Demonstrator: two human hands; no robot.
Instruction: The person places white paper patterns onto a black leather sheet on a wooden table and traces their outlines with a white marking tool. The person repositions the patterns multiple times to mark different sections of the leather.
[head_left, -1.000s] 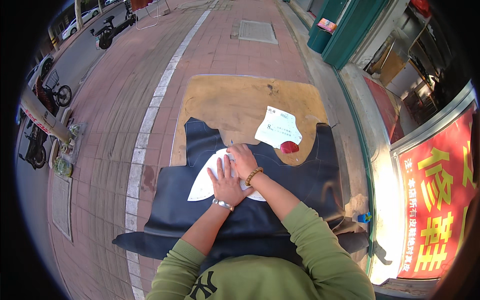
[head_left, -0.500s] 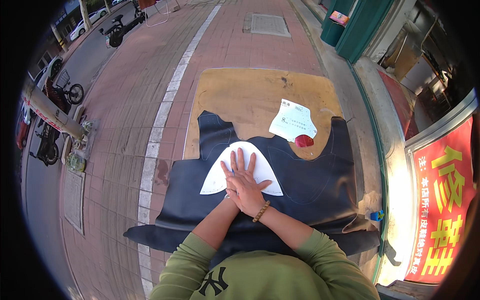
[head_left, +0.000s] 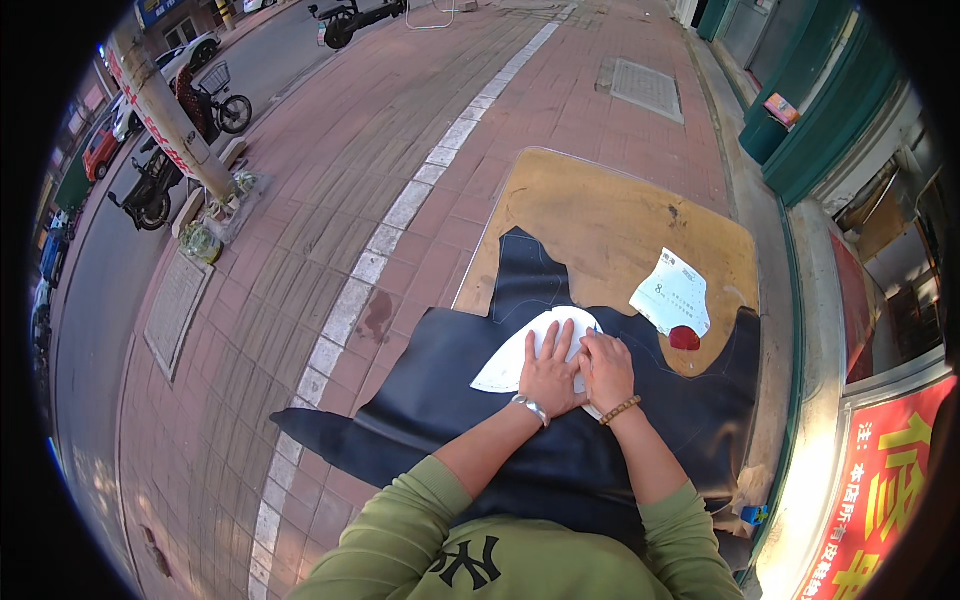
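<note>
A: Where is the white rounded piece (head_left: 505,364)?

B: Around the middle of the frame, flat on the black sheet (head_left: 430,372). Its tip points up, its left corner shows clearly, and hands cover much of its right half.

A: How do those hands sit?

B: The left hand (head_left: 549,378) lies palm down on the white piece, its fingers (head_left: 547,342) spread apart. The right hand (head_left: 610,374) is just beside it, over the piece's right side, with its fingers bent and close together. A speck of blue shows by their tips, but I can't tell whether they pinch anything.

A: Anything on the wrists?

B: A silver bracelet (head_left: 531,407) on the left one, a beaded bracelet (head_left: 621,409) on the right. Both sleeves are green.

A: And underneath it all?

B: The black sheet has an irregular outline and faint pale lines drawn on it. It covers the lower part of a tan table (head_left: 600,208) and hangs past the edge toward the lower left of the frame.

A: What else is on the table?

B: Right of centre, a pale printed card (head_left: 672,288) lies near the sheet, with a dark red piece (head_left: 685,338) at its lower end.

A: Beyond that?

B: Brick pavement (head_left: 330,210) across the left, and a red sign (head_left: 885,490) at the lower right.
</note>
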